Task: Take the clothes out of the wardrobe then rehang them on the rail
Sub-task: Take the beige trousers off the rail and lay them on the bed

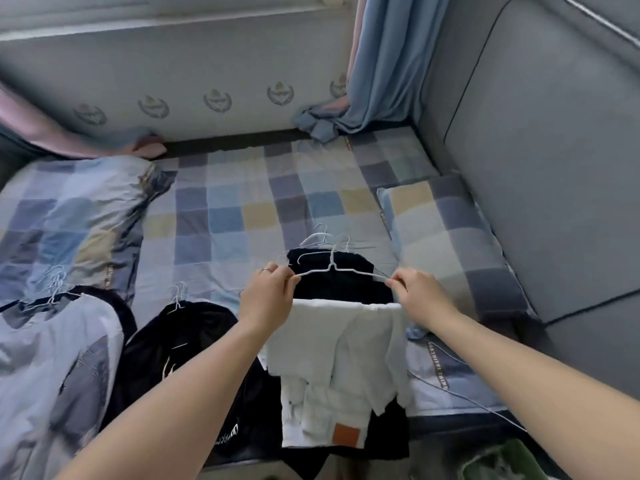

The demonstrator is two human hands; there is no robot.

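A white wire hanger (341,270) is held level over the bed, with white trousers (337,368) folded over its lower bar. My left hand (268,296) pinches the hanger's left end and my right hand (420,291) pinches its right end. Under the hanger lies a dark garment (341,278) on more white hangers. A black garment (180,348) on a hanger lies to the left. A pale grey and white garment (59,358) with several hangers lies at the far left. No wardrobe or rail is in view.
The checked bed sheet (225,209) spreads across the middle, a folded checked duvet (65,216) at the left and a checked pillow (446,230) at the right. A grey padded headboard (540,168) stands on the right. A blue curtain (377,71) hangs at the back.
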